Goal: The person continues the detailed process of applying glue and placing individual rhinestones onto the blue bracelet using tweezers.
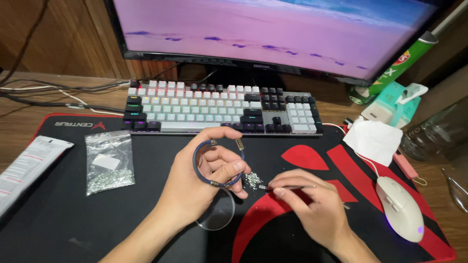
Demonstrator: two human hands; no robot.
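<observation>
My left hand point(207, 173) holds a dark blue cord bracelet point(197, 160) with small gold end caps, curled into an open loop above the desk mat. My right hand point(304, 199) grips thin metal tweezers point(287, 186) whose tip points left at a small heap of tiny silver beads point(253, 180) on the mat, just right of my left fingers. A clear round lens-like disc point(218, 214) lies on the mat under my left hand.
A black and red desk mat point(97, 219) covers the desk. On it are a clear zip bag of silver beads point(109, 163), a white packet point(29, 163), a backlit keyboard point(219, 107) and a white mouse point(402, 207). A monitor point(273, 29), tissue point(374, 139), glass jar point(436, 134) and pliers point(456, 190) lie around.
</observation>
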